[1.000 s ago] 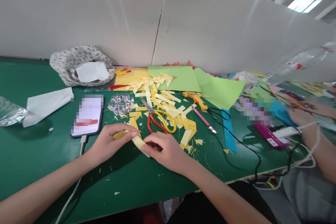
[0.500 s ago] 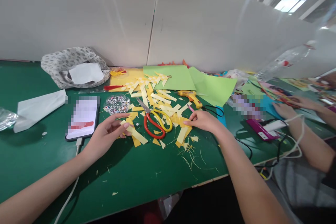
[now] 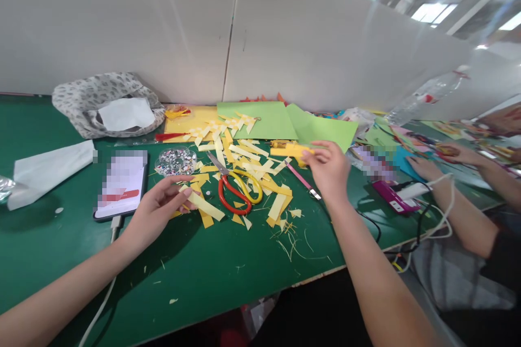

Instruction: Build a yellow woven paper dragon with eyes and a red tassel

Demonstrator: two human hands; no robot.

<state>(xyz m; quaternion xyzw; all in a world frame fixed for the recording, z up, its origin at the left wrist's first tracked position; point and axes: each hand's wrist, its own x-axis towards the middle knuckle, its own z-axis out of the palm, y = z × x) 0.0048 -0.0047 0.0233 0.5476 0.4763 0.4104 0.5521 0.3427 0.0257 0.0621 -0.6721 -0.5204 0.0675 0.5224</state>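
Pinched in my left hand (image 3: 165, 200) is a pale yellow paper strip (image 3: 205, 206), its free end pointing right over other strips. My right hand (image 3: 329, 168) has its fingers around the handle of a yellow glue gun (image 3: 291, 149), nozzle to the left. Between my hands lie scissors (image 3: 236, 187) with one red and one yellow handle, blades toward the back left. Cut yellow paper strips (image 3: 248, 160) are heaped behind and beside them. A woven yellow paper piece with a red tassel (image 3: 215, 129) lies at the back. Below my right hand rests a pink craft knife (image 3: 301, 179).
A phone (image 3: 124, 181) on a charging cable and a round case of small beads (image 3: 176, 161) are at left, a patterned cloth bag (image 3: 77, 98) behind. Green paper sheets (image 3: 321, 127) lie at the back. To the right are a magenta power strip (image 3: 393, 198) and a co-worker's hands (image 3: 423, 168).
My right hand has let go of the paper, reached right and back, and taken hold of the glue gun. My left hand keeps the strip. The view has turned slightly right.
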